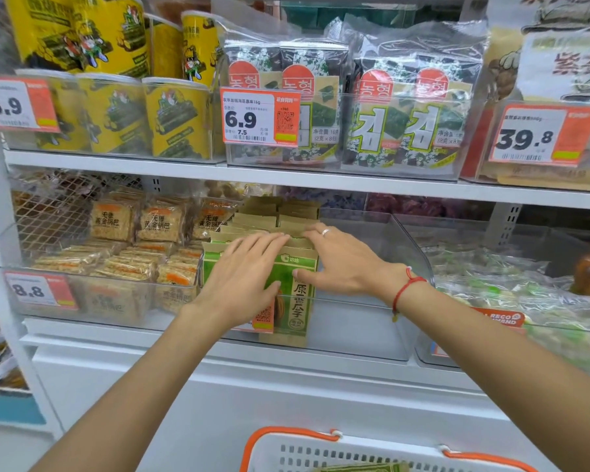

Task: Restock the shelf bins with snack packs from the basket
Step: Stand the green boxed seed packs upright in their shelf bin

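fingers of the left hand [249, 267] and right hand [338, 257] lie straight on upright green-and-tan snack packs [297, 301] in a clear bin [406, 253].

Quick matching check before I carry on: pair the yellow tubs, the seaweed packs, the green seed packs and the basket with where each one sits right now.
Things:
1. yellow tubs
2. seaweed packs
3. green seed packs
4. basket

Places:
A. lower shelf bin, under both hands
B. upper shelf, left bin
C. bottom of view, below the shelves
D. upper shelf, middle bin

Pairs: 1-B, 2-D, 3-A, 4-C
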Demonstrator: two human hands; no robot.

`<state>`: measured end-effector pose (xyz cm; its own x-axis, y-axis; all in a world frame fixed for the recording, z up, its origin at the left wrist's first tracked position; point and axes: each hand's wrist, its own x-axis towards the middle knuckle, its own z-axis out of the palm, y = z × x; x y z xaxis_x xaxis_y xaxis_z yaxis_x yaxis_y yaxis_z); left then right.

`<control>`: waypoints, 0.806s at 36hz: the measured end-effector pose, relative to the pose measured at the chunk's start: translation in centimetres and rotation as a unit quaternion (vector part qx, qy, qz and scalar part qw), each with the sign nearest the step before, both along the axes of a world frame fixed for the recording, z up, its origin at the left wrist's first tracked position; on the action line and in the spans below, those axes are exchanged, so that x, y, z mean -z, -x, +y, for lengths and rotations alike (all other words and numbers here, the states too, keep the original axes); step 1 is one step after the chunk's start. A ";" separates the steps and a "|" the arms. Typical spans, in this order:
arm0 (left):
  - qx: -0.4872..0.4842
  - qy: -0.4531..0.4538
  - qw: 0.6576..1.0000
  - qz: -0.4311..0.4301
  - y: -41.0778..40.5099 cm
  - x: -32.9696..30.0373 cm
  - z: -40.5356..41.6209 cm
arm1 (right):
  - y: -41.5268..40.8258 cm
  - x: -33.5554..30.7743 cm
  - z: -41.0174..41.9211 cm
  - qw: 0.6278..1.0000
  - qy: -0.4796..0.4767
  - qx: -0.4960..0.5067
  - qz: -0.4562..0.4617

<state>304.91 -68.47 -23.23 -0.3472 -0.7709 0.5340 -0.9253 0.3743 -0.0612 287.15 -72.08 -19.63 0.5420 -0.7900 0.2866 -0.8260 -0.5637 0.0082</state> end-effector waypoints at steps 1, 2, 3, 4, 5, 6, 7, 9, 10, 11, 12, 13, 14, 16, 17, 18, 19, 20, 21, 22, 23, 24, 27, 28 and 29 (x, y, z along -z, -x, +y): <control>-0.002 -0.002 1.000 0.002 0.1 -0.1 0.1 | -0.1 -0.1 0.1 1.000 -0.002 0.002 0.004; -0.004 -0.006 1.000 0.003 0.1 -0.2 0.1 | -0.1 -0.2 0.2 1.000 -0.009 0.006 0.008; -0.006 -0.009 1.000 0.003 0.2 -0.3 0.2 | -0.1 -0.2 0.4 1.000 -0.018 0.011 0.011; -0.008 -0.012 1.000 0.005 0.4 -0.4 0.2 | -0.1 -0.2 0.5 1.000 -0.023 0.016 0.012; -0.011 -0.014 1.000 0.006 0.5 -0.4 0.2 | -0.2 -0.3 0.6 0.999 -0.024 0.019 0.011; -0.014 -0.015 1.000 0.008 0.6 -0.4 0.2 | -0.2 -0.4 0.7 0.999 -0.025 0.021 0.007; -0.019 -0.014 1.000 0.012 0.8 -0.4 0.3 | -0.2 -0.5 0.8 0.999 -0.027 0.023 0.001; -0.031 -0.009 0.999 0.020 1.3 -0.3 0.5 | 0.0 -0.7 1.2 0.999 -0.040 0.021 -0.009; -0.036 -0.007 0.999 0.024 1.5 -0.2 0.6 | 0.2 -0.7 1.4 0.999 -0.048 0.018 -0.012; -0.039 -0.002 0.999 0.027 1.7 -0.2 0.8 | 0.6 -0.6 1.8 0.998 -0.053 0.011 -0.014; -0.039 0.003 0.999 0.026 2.0 -0.2 1.1 | 1.0 -0.5 2.2 0.998 -0.053 0.003 -0.017; -0.037 0.010 0.999 0.025 2.1 -0.1 1.4 | 1.6 -0.3 2.6 0.998 -0.050 -0.004 -0.024; -0.032 0.020 0.999 0.028 2.3 -0.1 1.7 | 2.1 0.0 3.2 0.998 -0.049 -0.008 -0.034; -0.011 0.042 0.998 0.049 2.6 0.0 2.5 | 3.4 0.7 4.5 0.997 -0.051 -0.013 -0.056; 0.001 0.052 0.997 0.060 2.8 0.2 2.9 | 4.0 1.1 5.3 0.997 -0.049 -0.016 -0.063; 0.010 0.061 0.996 0.069 3.1 0.3 3.4 | 4.7 1.7 6.1 0.996 -0.045 -0.018 -0.070; 0.018 0.068 0.995 0.078 3.5 0.6 4.0 | 5.3 2.3 7.0 0.996 -0.040 -0.018 -0.079; 0.025 0.073 0.993 0.089 4.0 0.9 4.7 | 6.0 3.0 7.9 0.995 -0.032 -0.019 -0.089; 0.031 0.076 0.991 0.102 4.4 1.3 5.4 | 6.5 3.7 8.8 0.995 -0.021 -0.019 -0.098; 0.036 0.074 0.990 0.116 4.8 1.9 6.1 | 7.2 4.5 9.5 0.994 -0.011 -0.017 -0.104; 0.036 0.067 0.989 0.129 5.2 2.6 6.9 | 7.7 5.4 10.3 0.994 -0.006 -0.013 -0.109; 0.032 0.051 0.988 0.141 5.6 3.5 7.6 | 8.3 6.4 11.0 0.994 -0.004 -0.009 -0.109; 0.010 -0.040 0.983 0.178 6.6 6.8 9.9 | 10.0 10.7 13.0 0.998 0.005 0.001 -0.068; 0.002 -0.076 0.981 0.180 7.0 8.1 10.6 | 10.5 12.4 13.6 0.999 0.003 -0.001 -0.046; -0.006 -0.113 0.979 0.173 7.4 9.4 11.2 | 10.9 14.0 14.1 1.000 -0.005 0.001 -0.028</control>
<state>297.53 -57.26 -32.65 -0.1656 -0.8857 0.4337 -0.8810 0.3305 0.3386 276.30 -57.94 -33.64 0.5248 -0.7935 0.3082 -0.8256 -0.5627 -0.0429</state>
